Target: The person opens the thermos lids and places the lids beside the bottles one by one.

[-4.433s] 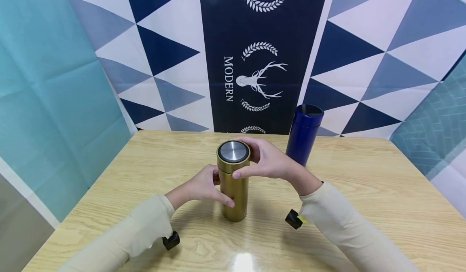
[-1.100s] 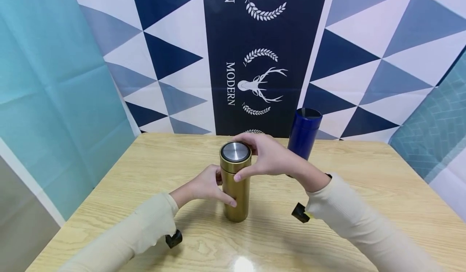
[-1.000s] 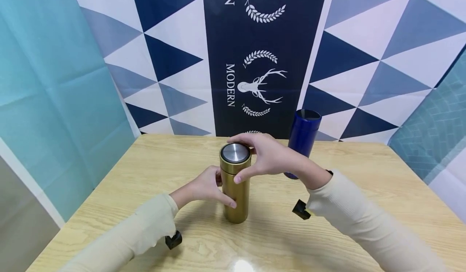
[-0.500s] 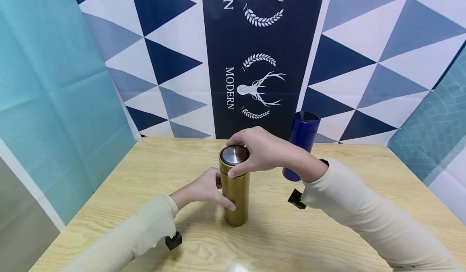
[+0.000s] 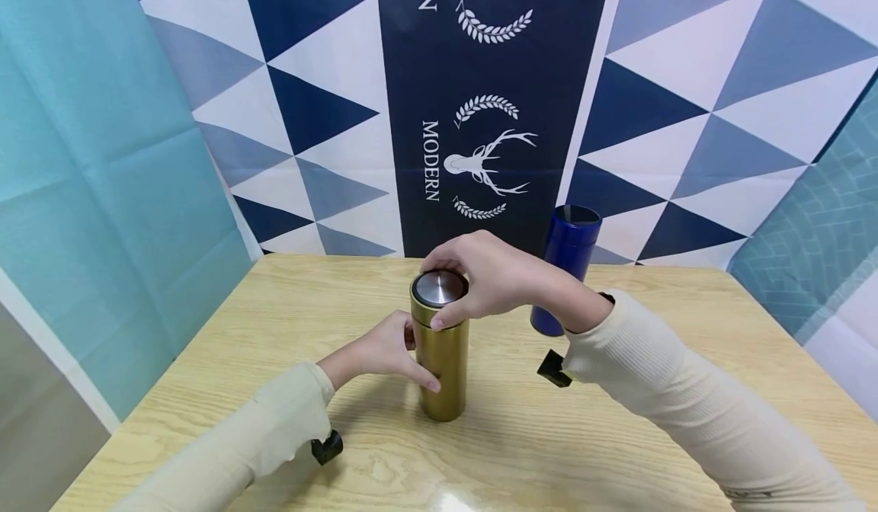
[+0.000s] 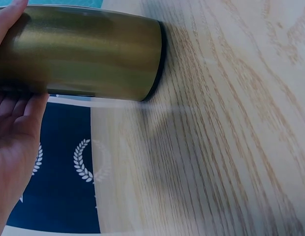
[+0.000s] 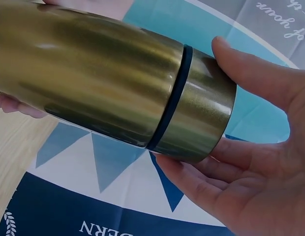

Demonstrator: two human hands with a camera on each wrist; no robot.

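Backdrop cloth (image 5: 466, 70) beyond the gold flask (image 5: 450, 363) bears MODERN in sideways white capitals; pale script (image 7: 280, 20) past its lid (image 5: 439, 289), in the right wrist view, is too partial to read. Upright on the table (image 5: 281, 306), the flask is gripped round its body by the left hand (image 5: 387, 348), while the right hand (image 5: 495, 277) pinches its lid between thumb and fingers. Table edges lie well apart behind and left of the flask, bare wood between; a blue container (image 5: 572, 241) stands behind it, to the right.

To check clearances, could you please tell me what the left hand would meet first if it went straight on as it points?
The left hand grips the gold bottle, so that comes first; beyond it, depth makes the line hard to judge.
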